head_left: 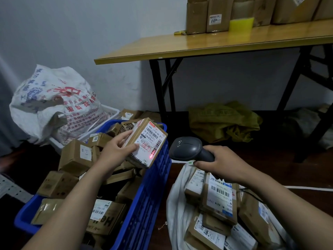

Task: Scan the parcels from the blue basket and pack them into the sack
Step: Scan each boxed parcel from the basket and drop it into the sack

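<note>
Two hands showing: left hand (117, 148), right hand (223, 162). One scanner (189, 147), one blue basket (149, 195), one table (198, 46) standing. Three sacks lying: open sack (177, 204), printed sack (54, 103), green sack (225, 121). One held parcel (149, 141); loose parcels (75, 156) piling beyond count.

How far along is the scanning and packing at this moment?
Partway. Done: several parcels lie in the sack. In hand: the left hand holds a box above the basket, and the right hand aims the scanner; its red light sits on the label. Left: pack that box, then work through the heap in the basket.
</note>
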